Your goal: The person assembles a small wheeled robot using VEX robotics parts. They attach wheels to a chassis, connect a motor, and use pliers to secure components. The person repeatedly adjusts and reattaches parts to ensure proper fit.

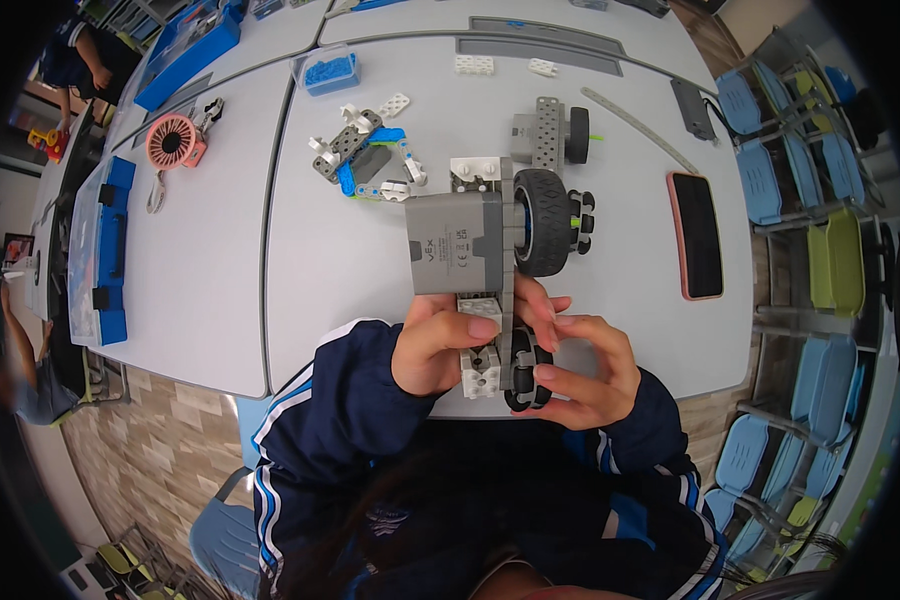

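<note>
A toy robot chassis of grey and white plastic building pieces is held over the near part of the table. It carries a grey box-shaped module (pixel 455 240), a large black tyre (pixel 543 222) and white connector blocks (pixel 480 372). My left hand (pixel 428 345) grips its near end, the thumb lying across a white block. Some of the left fingers reach beneath the long grey beam. My right hand (pixel 600 372) pinches a small black roller wheel (pixel 527 370) against that beam. Another black roller wheel (pixel 581 222) shows beyond the large tyre.
Beyond the chassis lie a blue-and-white claw-like assembly (pixel 372 155) and a grey beam piece with a wheel (pixel 548 135). A phone (pixel 695 236) and a ruler (pixel 638 128) are to the right. A pink fan (pixel 176 142) and blue case (pixel 105 250) lie left. Stacked chairs (pixel 755 175) stand right.
</note>
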Motion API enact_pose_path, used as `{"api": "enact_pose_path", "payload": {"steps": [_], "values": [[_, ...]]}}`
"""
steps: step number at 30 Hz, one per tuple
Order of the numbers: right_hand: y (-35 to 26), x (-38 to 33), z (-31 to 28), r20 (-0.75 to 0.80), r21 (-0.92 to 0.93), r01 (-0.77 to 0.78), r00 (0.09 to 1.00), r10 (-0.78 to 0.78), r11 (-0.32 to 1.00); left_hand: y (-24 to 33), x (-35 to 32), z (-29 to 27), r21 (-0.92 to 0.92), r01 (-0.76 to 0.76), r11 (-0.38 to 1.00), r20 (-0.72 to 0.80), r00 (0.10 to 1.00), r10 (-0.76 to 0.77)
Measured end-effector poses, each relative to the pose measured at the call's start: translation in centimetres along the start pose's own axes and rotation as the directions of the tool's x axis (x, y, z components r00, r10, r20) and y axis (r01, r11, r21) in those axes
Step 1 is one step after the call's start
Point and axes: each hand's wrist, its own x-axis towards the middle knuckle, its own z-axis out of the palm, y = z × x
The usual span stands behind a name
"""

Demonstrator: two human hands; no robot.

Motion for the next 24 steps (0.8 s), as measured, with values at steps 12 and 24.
{"api": "enact_pose_path", "payload": {"steps": [12,24], "values": [[3.1,3.7,-4.3,-0.020,-0.228,-0.393,0.916,0.400,0.891,0.3,0.1,-0.3,-0.008,0.006,1.000,-0.032,0.999,-0.006],[9.8,2.6,-5.0,-0.078,-0.404,-0.385,0.918,0.388,0.830,-1.0,0.8,-1.5,-0.186,0.075,0.980,-0.002,0.997,-0.077]]}}
